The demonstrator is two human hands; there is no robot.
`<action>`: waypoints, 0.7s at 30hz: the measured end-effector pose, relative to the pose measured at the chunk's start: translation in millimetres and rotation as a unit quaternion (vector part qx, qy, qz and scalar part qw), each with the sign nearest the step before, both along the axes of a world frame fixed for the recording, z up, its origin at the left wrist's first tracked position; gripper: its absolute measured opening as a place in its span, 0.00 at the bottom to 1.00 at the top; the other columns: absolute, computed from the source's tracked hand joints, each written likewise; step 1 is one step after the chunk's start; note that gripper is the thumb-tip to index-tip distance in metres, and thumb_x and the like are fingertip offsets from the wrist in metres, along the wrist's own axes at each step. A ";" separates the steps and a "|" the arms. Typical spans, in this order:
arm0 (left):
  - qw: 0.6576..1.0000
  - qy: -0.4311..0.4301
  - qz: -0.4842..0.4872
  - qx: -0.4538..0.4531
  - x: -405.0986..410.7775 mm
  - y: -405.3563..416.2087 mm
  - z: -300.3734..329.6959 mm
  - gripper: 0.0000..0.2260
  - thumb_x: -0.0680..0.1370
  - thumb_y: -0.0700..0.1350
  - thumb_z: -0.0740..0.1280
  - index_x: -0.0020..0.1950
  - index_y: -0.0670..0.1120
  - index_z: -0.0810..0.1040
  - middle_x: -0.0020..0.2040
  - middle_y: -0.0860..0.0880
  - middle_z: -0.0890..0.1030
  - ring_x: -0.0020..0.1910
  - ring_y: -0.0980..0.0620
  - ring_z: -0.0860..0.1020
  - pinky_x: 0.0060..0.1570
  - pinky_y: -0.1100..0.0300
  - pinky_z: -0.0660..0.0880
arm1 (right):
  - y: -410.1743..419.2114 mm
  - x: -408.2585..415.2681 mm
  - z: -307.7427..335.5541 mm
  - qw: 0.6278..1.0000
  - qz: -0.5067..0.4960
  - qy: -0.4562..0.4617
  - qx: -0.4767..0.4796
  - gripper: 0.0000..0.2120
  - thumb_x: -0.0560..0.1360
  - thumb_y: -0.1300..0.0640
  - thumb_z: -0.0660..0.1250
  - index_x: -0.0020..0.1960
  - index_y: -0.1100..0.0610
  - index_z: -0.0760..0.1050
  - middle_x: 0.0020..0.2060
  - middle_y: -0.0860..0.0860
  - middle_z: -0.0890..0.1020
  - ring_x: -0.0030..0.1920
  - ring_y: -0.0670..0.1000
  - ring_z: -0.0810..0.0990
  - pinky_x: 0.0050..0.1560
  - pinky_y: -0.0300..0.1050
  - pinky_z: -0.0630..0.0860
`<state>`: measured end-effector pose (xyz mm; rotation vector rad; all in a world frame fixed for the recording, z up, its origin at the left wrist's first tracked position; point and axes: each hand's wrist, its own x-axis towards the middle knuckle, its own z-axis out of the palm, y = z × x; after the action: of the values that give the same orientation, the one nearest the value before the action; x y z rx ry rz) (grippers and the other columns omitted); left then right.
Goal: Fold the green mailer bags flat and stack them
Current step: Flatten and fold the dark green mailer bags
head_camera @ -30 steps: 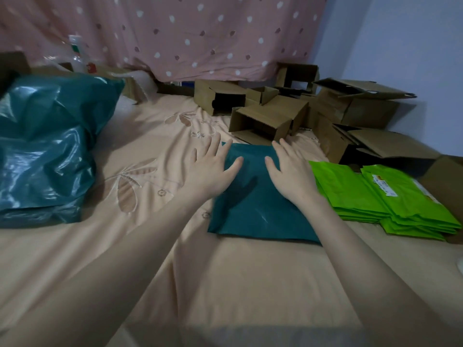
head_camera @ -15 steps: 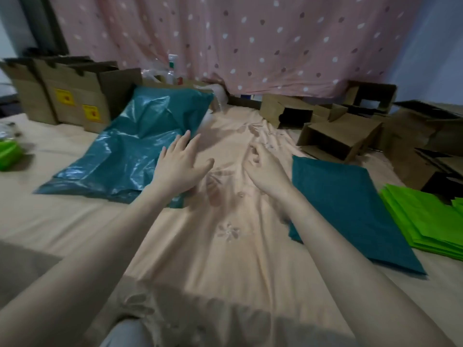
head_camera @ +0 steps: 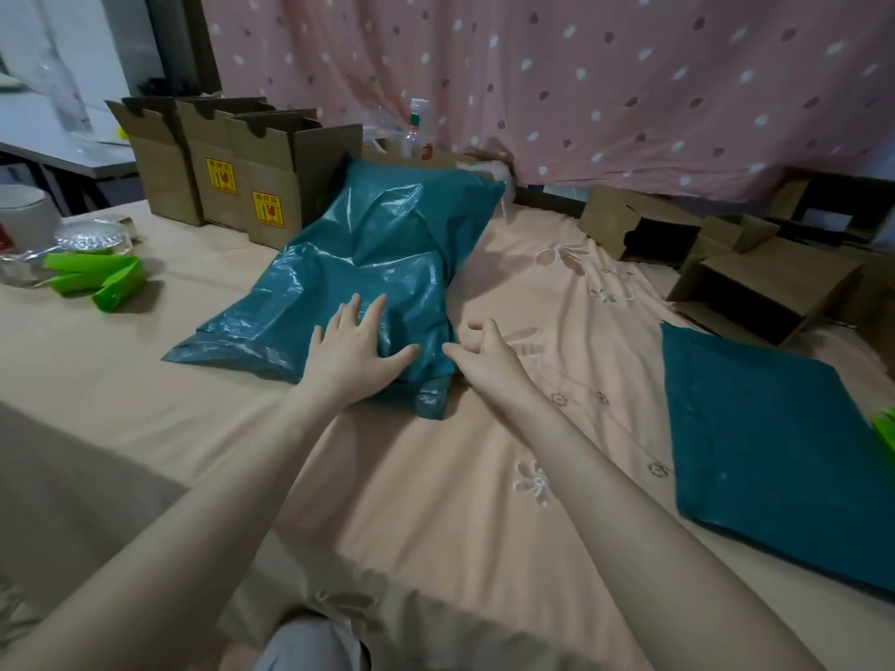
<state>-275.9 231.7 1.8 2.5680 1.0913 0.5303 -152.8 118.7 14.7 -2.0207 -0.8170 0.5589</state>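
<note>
1. A peach bedsheet (head_camera: 484, 477) with stitched flowers covers the work surface, and a pink dotted curtain (head_camera: 581, 89) hangs behind it.
2. The left hand (head_camera: 353, 353) lies flat, fingers spread and straight, on the near end of the crumpled teal mailer bag (head_camera: 368, 263); it presses rather than grips.
3. The right hand (head_camera: 486, 358) hovers just beside the bag's near right corner, fingers loosely curled and holding nothing; whether a fingertip touches the plastic cannot be told.
4. The bag is puffed and wrinkled, lying at a slant toward the upright cardboard boxes (head_camera: 227, 167) at the back left.
5. Well apart on the right lies a folded teal mailer (head_camera: 775, 452), flat on the sheet, with a sliver of the bright green stack (head_camera: 886, 428) at the frame edge.
6. More open boxes (head_camera: 746, 283) sit at the back right; loose bright green mailers (head_camera: 104, 278) lie far left.
7. The step in hand looks like taking up the next bag.
8. The next move probably calls for both hands to take hold, draw the bag nearer, press out the trapped air and fold it.
</note>
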 end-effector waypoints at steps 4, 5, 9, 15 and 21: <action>1.000 -0.009 -0.007 -0.025 3.8 -0.1 -3.9 0.35 0.75 0.65 0.59 0.77 0.53 0.51 0.77 0.45 0.54 0.74 0.43 0.58 0.71 0.45 0.55 | 14.3 3.0 -11.6 0.999 -0.016 0.027 0.012 0.30 0.60 0.42 0.68 0.56 0.46 0.58 0.48 0.50 0.79 0.52 0.56 0.80 0.57 0.57 0.76; 1.000 -0.011 -0.010 -0.027 4.8 -0.3 -5.4 0.35 0.75 0.65 0.59 0.77 0.53 0.51 0.77 0.45 0.54 0.74 0.43 0.59 0.71 0.45 0.57 | 16.0 2.1 -11.3 0.999 -0.018 0.032 0.012 0.29 0.62 0.46 0.70 0.56 0.47 0.58 0.48 0.51 0.79 0.52 0.57 0.80 0.57 0.57 0.76; 0.999 -0.021 -0.028 -0.035 8.7 -3.3 -8.2 0.35 0.75 0.64 0.59 0.77 0.53 0.52 0.76 0.46 0.57 0.72 0.43 0.62 0.68 0.47 0.63 | 21.9 5.2 -8.1 0.996 -0.030 0.080 0.015 0.29 0.63 0.59 0.71 0.57 0.49 0.58 0.51 0.56 0.79 0.53 0.58 0.79 0.59 0.57 0.75; 0.997 -0.039 -0.039 -0.057 14.9 -10.6 -3.2 0.32 0.76 0.64 0.57 0.76 0.54 0.52 0.75 0.47 0.59 0.71 0.45 0.64 0.65 0.45 0.66 | 5.9 15.6 3.3 0.994 -0.059 0.072 0.049 0.21 0.67 0.70 0.62 0.57 0.54 0.68 0.43 0.55 0.78 0.45 0.56 0.78 0.48 0.50 0.76; 0.992 -0.034 -0.095 -0.072 28.0 -32.8 7.3 0.30 0.78 0.63 0.55 0.76 0.54 0.52 0.73 0.47 0.64 0.70 0.45 0.65 0.66 0.45 0.65 | -36.2 37.6 17.6 0.991 -0.097 0.025 0.090 0.15 0.68 0.70 0.57 0.42 0.52 0.76 0.39 0.52 0.80 0.47 0.60 0.81 0.48 0.54 0.79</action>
<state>-247.9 198.9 9.1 2.4745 0.8186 0.4697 -115.3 82.5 32.3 -1.8855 -0.6102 0.4092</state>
